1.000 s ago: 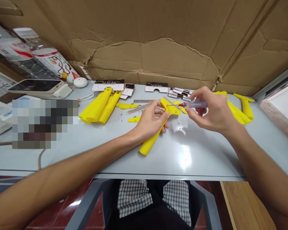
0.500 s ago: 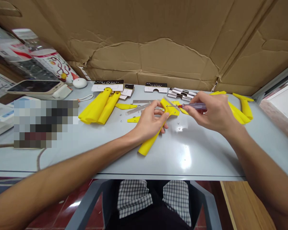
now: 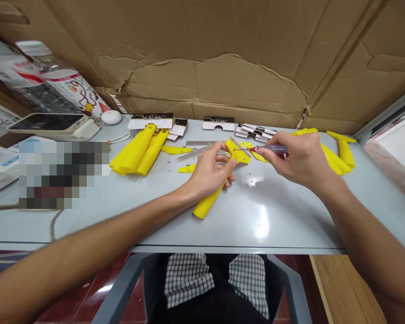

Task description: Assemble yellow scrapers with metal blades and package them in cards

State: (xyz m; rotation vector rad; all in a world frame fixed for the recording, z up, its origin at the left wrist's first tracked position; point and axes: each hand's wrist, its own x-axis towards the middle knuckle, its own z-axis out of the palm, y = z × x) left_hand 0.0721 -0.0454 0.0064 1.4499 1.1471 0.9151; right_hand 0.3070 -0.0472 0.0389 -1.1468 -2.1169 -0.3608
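My left hand (image 3: 211,173) is closed around the neck of a yellow T-shaped scraper (image 3: 207,204), its handle slanting down toward me and a metal blade strip along its head. A screwdriver (image 3: 275,149) with a translucent purple handle is gripped in my right hand (image 3: 302,155). Its thin shaft points left, and the tip meets the scraper's head near a screw. Small nuts (image 3: 251,181) lie on the table just below the head. Behind my left hand are loose metal blades (image 3: 192,154) and flat yellow plates (image 3: 178,150).
Yellow handles (image 3: 138,153) are piled left of centre, and more yellow scraper parts (image 3: 346,153) lie at the right. Printed cards (image 3: 218,123) stand along the cardboard wall (image 3: 202,45). A phone (image 3: 50,122), a white oval object (image 3: 111,117) and bottles (image 3: 70,85) occupy the left.
The screwdriver's handle has turned slightly in my right hand, and its fingers have shifted a little. My left hand holds the scraper in nearly the same place.
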